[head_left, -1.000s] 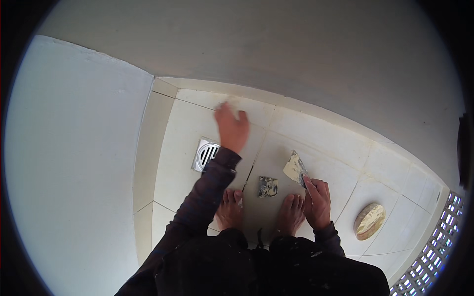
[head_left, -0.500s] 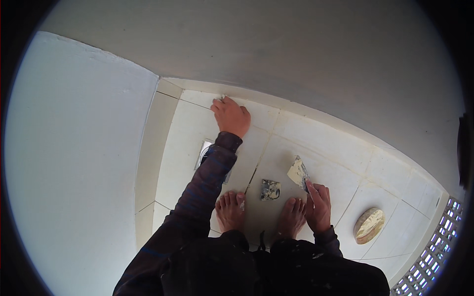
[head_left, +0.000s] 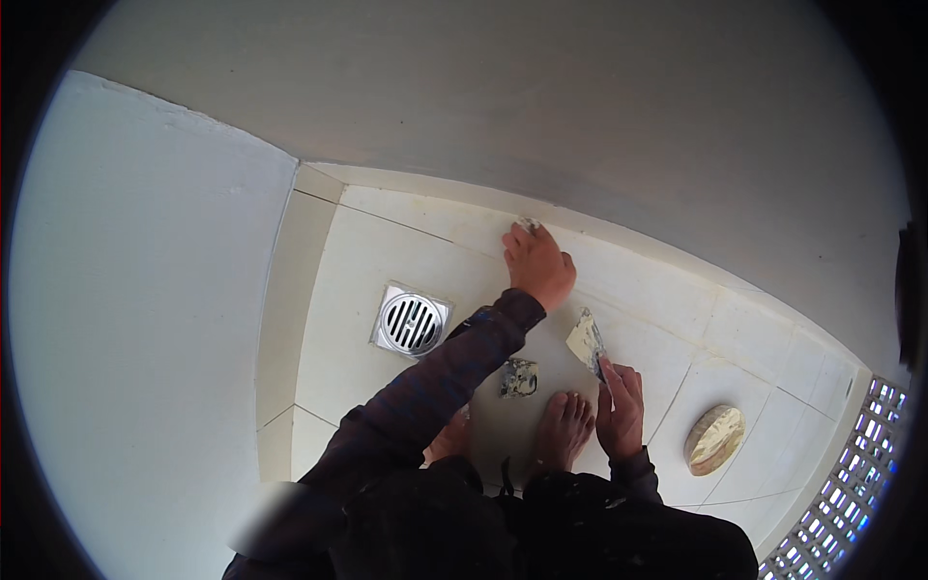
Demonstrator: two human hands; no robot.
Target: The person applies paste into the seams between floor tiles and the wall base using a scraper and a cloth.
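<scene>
My left hand reaches to the floor beside the low tile skirting at the foot of the far wall. Its fingers are closed round a small pale, grey-smudged wad; what it is made of cannot be told. A putty knife smeared with cream paste is gripped in my right hand, its blade pointing away from me above the floor. Between the feet and my left forearm lies a small paste-caked square piece. To the right of my right hand sits a round dish with cream paste in it.
A square metal floor drain is set in the white floor tiles on the left. Walls rise at the far side and the left. My bare foot stands near the square piece. A latticed block screen edges the right.
My left hand has moved to the right along the skirting, with the pale wad in its fingers. The drain, covered by my forearm before, now shows. My right hand has barely moved.
</scene>
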